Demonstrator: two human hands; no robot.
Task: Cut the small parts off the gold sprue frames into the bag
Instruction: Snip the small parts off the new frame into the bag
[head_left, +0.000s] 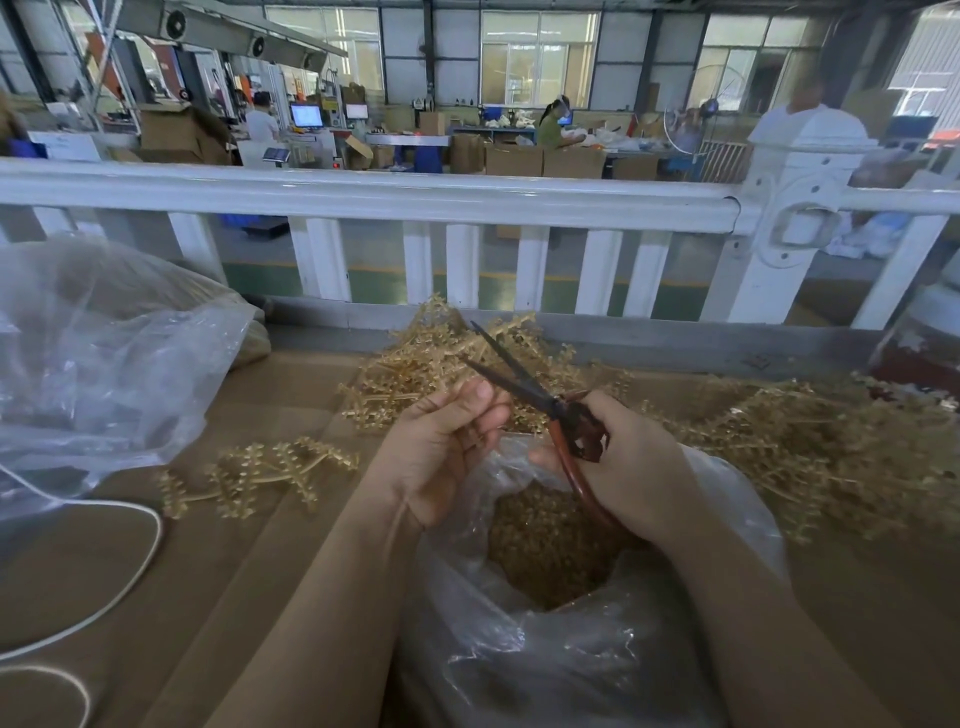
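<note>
The right hand (618, 467) has its grip closed round the red-brown handles of the scissors (540, 400), whose dark blades stand parted and point up and away from it. The left hand (447, 447), just beside the blades, has its fingers curled, apparently pinching a thin gold piece; what it holds is too small to make out.

Directly under both grips sits the clear plastic bag (519, 649), its mouth open on a heap of cut gold parts (550, 545). Beyond the blades lies a tangled pile of gold sprue frames (415, 364), a bigger heap (810, 441) spreads to the right of the right hand, and one frame (260, 478) lies flat on the brown bench (208, 597) left of the left hand.

The frames look like light, thin, branching plastic with a shiny plated skin: likely stiff yet brittle, and prone to snag on each other when lifted. The central stem seems the safest hold, leaving the side twigs free for the blades. The bag is soft, crinkly film and will likely slump if nudged.
</note>
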